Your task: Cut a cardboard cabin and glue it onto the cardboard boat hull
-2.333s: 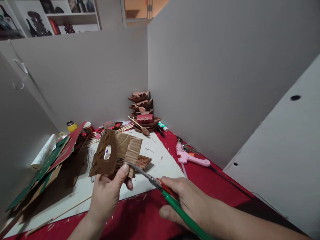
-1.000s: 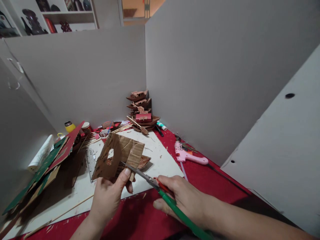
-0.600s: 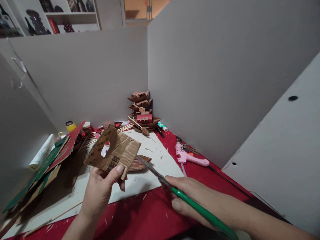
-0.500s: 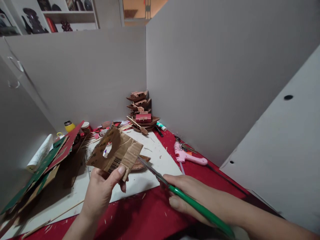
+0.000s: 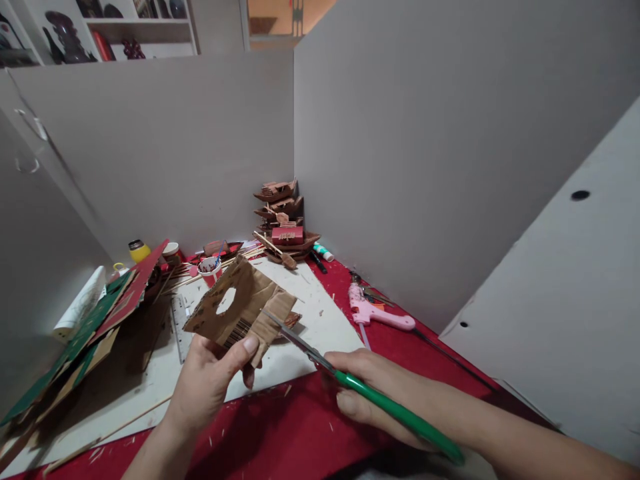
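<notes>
A piece of brown cardboard (image 5: pixel 250 300) with a hole and a printed barcode is pinched by my left hand (image 5: pixel 210 373), thumb on top at its lower edge. My right hand (image 5: pixel 370 393) grips green-handled scissors (image 5: pixel 400 417). Their blades point up and left, with the tip lying at the cardboard's right part; whether both blades straddle it I cannot tell. Behind the cardboard, a small brown model boat (image 5: pixel 291 327) lies mostly hidden on the white board (image 5: pixel 330 333).
Stacked model boats (image 5: pixel 287 233) stand in the corner. A pink glue gun (image 5: pixel 375 310) lies at right, its cord trailing. Cardboard sheets (image 5: pixel 100 340) lean at left near a clear ruler (image 5: pixel 179 323). A paper cup (image 5: pixel 210 270) stands behind. Grey panels (image 5: pixel 400 147) enclose the red table (image 5: pixel 280 433).
My left hand has shifted the cardboard a little to the right, and it overlaps the scissor blades more. The cup and ruler show more. My right hand has barely moved.
</notes>
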The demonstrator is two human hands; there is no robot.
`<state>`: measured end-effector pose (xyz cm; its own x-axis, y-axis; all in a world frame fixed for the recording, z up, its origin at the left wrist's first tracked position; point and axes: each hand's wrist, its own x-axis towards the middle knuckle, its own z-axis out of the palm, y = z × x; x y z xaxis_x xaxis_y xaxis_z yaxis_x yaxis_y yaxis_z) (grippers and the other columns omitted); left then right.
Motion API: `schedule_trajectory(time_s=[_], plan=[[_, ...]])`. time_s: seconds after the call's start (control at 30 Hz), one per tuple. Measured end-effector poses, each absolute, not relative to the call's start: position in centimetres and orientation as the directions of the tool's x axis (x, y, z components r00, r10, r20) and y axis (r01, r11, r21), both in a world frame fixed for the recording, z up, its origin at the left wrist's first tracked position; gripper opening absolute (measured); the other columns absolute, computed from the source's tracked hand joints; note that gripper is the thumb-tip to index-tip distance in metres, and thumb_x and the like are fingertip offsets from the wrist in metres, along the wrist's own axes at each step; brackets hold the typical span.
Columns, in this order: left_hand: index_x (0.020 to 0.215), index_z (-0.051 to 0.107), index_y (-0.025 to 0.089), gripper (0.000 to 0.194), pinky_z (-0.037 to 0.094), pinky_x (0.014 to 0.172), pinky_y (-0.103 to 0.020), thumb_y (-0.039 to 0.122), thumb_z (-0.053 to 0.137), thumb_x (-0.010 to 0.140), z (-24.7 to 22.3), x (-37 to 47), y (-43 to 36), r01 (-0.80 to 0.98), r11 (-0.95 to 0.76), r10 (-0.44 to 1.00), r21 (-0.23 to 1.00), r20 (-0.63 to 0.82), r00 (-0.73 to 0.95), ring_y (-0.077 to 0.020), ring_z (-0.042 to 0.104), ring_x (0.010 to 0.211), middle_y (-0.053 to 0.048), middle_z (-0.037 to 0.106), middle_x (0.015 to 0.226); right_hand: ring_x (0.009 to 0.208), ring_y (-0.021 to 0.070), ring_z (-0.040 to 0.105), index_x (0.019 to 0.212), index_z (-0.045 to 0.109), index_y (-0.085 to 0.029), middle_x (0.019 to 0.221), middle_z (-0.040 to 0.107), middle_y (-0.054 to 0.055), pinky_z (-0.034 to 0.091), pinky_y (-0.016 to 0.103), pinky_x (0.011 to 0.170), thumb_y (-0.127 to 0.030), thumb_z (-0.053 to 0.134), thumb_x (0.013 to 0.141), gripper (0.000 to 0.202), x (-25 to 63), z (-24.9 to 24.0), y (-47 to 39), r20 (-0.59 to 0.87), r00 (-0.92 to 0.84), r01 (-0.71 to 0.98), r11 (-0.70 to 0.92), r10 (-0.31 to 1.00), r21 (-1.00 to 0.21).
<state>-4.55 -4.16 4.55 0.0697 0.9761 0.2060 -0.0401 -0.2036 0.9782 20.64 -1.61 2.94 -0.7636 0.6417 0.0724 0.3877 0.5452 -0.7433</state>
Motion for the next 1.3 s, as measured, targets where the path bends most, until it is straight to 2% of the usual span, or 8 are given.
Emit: schedule_trajectory(time_s=[0.13, 0.3, 0.53, 0.67, 0.8, 0.97, 1.13, 1.3], plan=[[0.074, 0.062, 0.014, 0.019, 0.048, 0.044, -0.021, 0.028, 0.066, 0.085, 4.4, -4.6, -4.2, -0.05, -0.198, 0.976, 0.979, 0.202, 0.086, -0.0095, 0.048, 0.053, 0.002, 0.053, 0.064, 0.067, 0.0154, 0.047, 0.09, 0.058, -0.015, 0.077, 0.057, 0.005, 0.045, 0.026, 0.066, -0.069, 0.034, 0.091, 0.059, 20.6, 3.0, -1.6, 0.089, -0.762, 0.375, 0.548, 0.642, -0.747], [0.082, 0.062, 0.015, 0.015, 0.048, 0.043, -0.02, 0.029, 0.065, 0.087, 4.3, -4.5, -4.1, -0.035, -0.197, 0.973, 0.98, 0.2, 0.115, -0.0095, 0.048, 0.054, 0.002, 0.052, 0.064, 0.069, 0.0164, 0.05, 0.094, 0.059, -0.015, 0.08, 0.059, 0.006, 0.045, 0.027, 0.068, -0.07, 0.036, 0.09, 0.059, 20.7, 3.1, -1.6, 0.044, -0.757, 0.421, 0.538, 0.652, -0.73], [0.083, 0.061, 0.015, 0.016, 0.048, 0.044, -0.021, 0.03, 0.064, 0.087, 4.7, -4.7, -4.0, -0.006, -0.196, 0.97, 0.981, 0.195, 0.143, -0.0095, 0.047, 0.054, 0.002, 0.051, 0.065, 0.068, 0.0156, 0.048, 0.094, 0.059, -0.015, 0.078, 0.058, 0.005, 0.044, 0.025, 0.066, -0.073, 0.034, 0.089, 0.063, 20.7, 2.8, -1.6, 0.051, -0.773, 0.384, 0.53, 0.633, -0.756], [0.08, 0.061, 0.015, 0.018, 0.047, 0.044, -0.022, 0.031, 0.066, 0.085, 4.4, -4.8, -3.8, 0.007, -0.192, 0.974, 0.981, 0.189, 0.126, -0.0101, 0.046, 0.053, 0.002, 0.051, 0.063, 0.066, 0.0144, 0.045, 0.088, 0.057, -0.015, 0.075, 0.054, 0.003, 0.043, 0.024, 0.064, -0.074, 0.034, 0.088, 0.063, 20.7, 2.6, -1.7, 0.032, -0.758, 0.389, 0.492, 0.651, -0.779], [0.077, 0.061, 0.016, 0.022, 0.043, 0.042, -0.021, 0.036, 0.067, 0.084, 3.6, -4.5, -3.7, 0.005, -0.21, 0.978, 0.978, 0.209, 0.01, -0.0094, 0.043, 0.05, 0.004, 0.05, 0.059, 0.063, 0.0126, 0.041, 0.082, 0.054, -0.016, 0.069, 0.048, 0.0, 0.04, 0.022, 0.058, -0.074, 0.04, 0.085, 0.06, 20.5, 2.5, -1.8, -0.002, -0.743, 0.391, 0.431, 0.67, -0.813], [0.057, 0.052, 0.017, 0.04, 0.038, 0.046, -0.021, 0.043, 0.064, 0.085, 3.4, -4.4, -4.0, 0.168, -0.209, 0.975, 0.963, 0.22, -0.045, -0.0087, 0.041, 0.049, 0.004, 0.045, 0.051, 0.062, 0.0121, 0.039, 0.084, 0.056, -0.014, 0.069, 0.047, -0.001, 0.039, 0.023, 0.058, -0.072, 0.041, 0.087, 0.059, 20.4, 2.1, -2.0, -0.011, -0.743, 0.367, 0.394, 0.669, -0.842], [0.057, 0.051, 0.018, 0.042, 0.036, 0.044, -0.022, 0.048, 0.062, 0.084, 3.6, -4.7, -3.8, 0.214, -0.191, 0.98, 0.958, 0.198, -0.011, -0.0099, 0.042, 0.047, 0.003, 0.046, 0.049, 0.061, 0.0116, 0.037, 0.081, 0.057, -0.014, 0.066, 0.044, -0.001, 0.037, 0.022, 0.056, -0.074, 0.043, 0.084, 0.062, 20.4, 1.5, -2.1, -0.039, -0.728, 0.369, 0.343, 0.685, -0.864], [0.055, 0.051, 0.018, 0.045, 0.036, 0.047, -0.024, 0.05, 0.06, 0.085, 3.8, -5.3, -3.5, 0.242, -0.165, 0.986, 0.956, 0.157, 0.051, -0.0106, 0.043, 0.047, 0.002, 0.047, 0.049, 0.061, 0.012, 0.037, 0.082, 0.053, -0.015, 0.068, 0.044, -0.001, 0.038, 0.023, 0.056, -0.076, 0.03, 0.088, 0.065, 20.2, 1.9, -2.2, -0.033, -0.784, 0.331, 0.372, 0.62, -0.867]])
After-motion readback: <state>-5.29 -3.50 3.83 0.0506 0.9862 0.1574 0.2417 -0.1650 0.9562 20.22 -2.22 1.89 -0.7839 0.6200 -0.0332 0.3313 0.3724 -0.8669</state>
